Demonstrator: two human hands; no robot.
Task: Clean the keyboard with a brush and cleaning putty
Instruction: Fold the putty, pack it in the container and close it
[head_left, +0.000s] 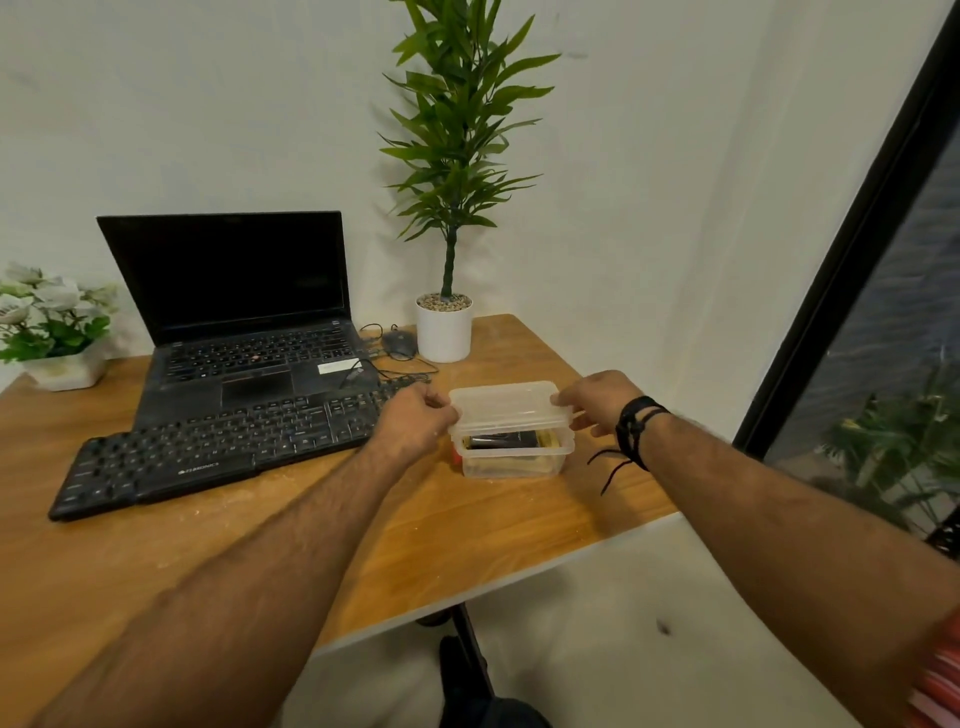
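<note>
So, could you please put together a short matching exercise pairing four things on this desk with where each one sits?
Things:
1. keyboard
2. clear plastic box
3. mouse
4. flower pot

Places:
A. at the far left edge of the table
B. between the left hand and the right hand, which grip its lid
C. just in front of the open laptop
D. beside the white pot of the tall plant

Pairs: 1-C, 2-B, 3-D, 4-A
</note>
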